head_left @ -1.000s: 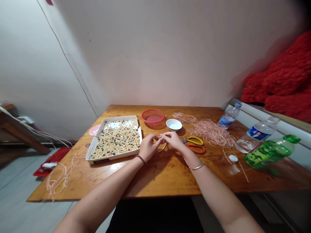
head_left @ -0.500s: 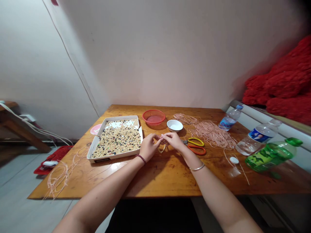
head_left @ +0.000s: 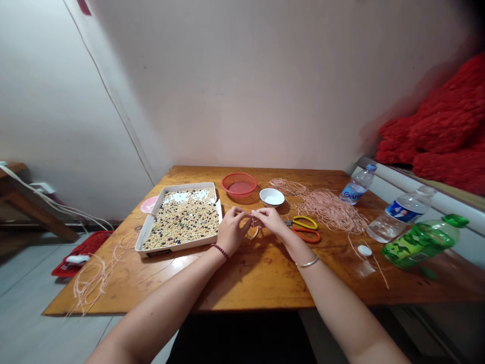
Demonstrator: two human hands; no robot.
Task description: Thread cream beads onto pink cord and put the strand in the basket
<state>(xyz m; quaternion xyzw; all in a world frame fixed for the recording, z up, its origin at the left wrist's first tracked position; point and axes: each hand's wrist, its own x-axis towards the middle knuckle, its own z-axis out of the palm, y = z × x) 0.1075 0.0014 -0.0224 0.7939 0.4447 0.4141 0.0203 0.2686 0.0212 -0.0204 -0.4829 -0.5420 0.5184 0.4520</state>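
My left hand (head_left: 232, 230) and my right hand (head_left: 271, 220) meet fingertip to fingertip over the middle of the wooden table (head_left: 261, 273). Both are pinched on a thin cord with a small loop of beads (head_left: 253, 233) hanging under them. A white tray of mixed beads (head_left: 182, 217) lies just left of my left hand. Scissors with yellow and orange handles (head_left: 306, 228) lie just right of my right hand.
A red plastic basket (head_left: 239, 184) and a small white bowl (head_left: 272, 196) stand behind the hands. A heap of pink cords (head_left: 329, 206) lies at the right, loose cords (head_left: 94, 270) at the left edge. Two clear bottles (head_left: 356, 185) (head_left: 400, 213), a green bottle (head_left: 420, 241) and a white cap (head_left: 364, 249) are at the far right.
The hands stay together on the beaded cord with only slight finger movement. The view has shifted a little.
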